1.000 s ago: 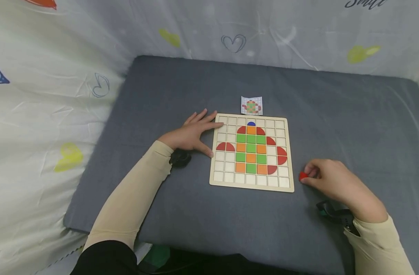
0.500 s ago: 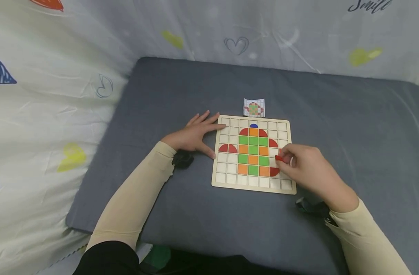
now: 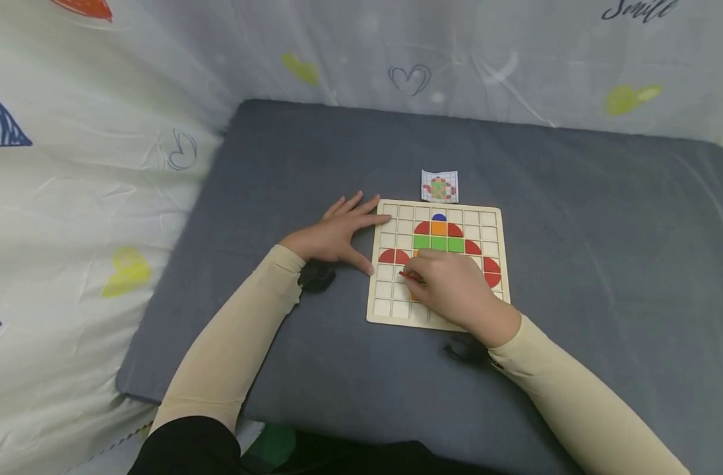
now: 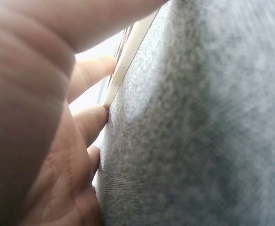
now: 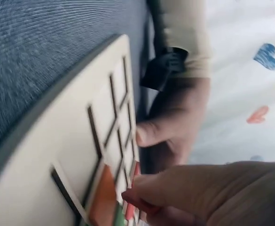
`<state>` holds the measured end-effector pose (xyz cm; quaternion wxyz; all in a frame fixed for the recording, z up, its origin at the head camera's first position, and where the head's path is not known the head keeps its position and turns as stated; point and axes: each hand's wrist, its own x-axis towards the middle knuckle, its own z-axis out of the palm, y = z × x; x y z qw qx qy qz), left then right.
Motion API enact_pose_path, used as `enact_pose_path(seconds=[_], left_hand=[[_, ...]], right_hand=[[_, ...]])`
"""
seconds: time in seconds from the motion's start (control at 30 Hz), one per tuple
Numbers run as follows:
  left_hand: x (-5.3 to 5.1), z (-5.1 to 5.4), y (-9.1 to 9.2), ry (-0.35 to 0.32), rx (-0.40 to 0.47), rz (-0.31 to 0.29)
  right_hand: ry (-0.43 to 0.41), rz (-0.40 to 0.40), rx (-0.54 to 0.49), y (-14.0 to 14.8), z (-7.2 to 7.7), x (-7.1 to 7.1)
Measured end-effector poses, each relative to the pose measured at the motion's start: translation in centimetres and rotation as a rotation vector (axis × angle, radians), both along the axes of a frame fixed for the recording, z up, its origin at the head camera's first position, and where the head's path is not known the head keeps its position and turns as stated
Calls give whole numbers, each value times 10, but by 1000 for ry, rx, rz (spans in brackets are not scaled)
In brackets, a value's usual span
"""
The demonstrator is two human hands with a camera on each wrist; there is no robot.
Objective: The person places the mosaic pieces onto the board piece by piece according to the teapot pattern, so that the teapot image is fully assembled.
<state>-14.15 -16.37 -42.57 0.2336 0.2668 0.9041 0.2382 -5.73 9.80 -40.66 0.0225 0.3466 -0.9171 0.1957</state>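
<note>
A wooden grid board (image 3: 391,315) lies on the grey surface, with green, orange, red and blue tiles in its cells. My left hand (image 3: 333,236) lies at its left edge, fingers spread; the thumb and index finger touch the frame. Over the board's left-middle part, my right hand (image 3: 453,284) pinches a small red tile (image 3: 404,275) between thumb and fingers. That red tile (image 5: 139,202) also shows in the right wrist view, close above the cells. Several tiles in the lower middle are hidden under the right hand. Two red quarter-round tiles (image 3: 394,256) sit left of the pattern.
A small printed card (image 3: 439,187) with a coloured grid pattern lies against the board's far edge. The grey padded surface (image 3: 314,152) extends around the board. A white patterned cloth (image 3: 349,53) hangs behind and at the left.
My right hand has carried the red tile leftward, from beside the board's right edge to over its left-middle cells. The left hand stays at the board's left edge.
</note>
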Motion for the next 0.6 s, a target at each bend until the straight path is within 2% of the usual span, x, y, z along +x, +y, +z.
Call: enact_pose_path(seconds=[0.2, 0.47, 0.6], left_hand=[[0, -1, -1, 4, 6, 8], [2, -3, -1, -15, -1, -6], [1, -2, -1, 1, 6, -3]], right_hand=[[25, 9, -5, -6, -4, -1], [-14, 105, 11, -9, -11, 6], [1, 110, 13, -7, -12, 5]])
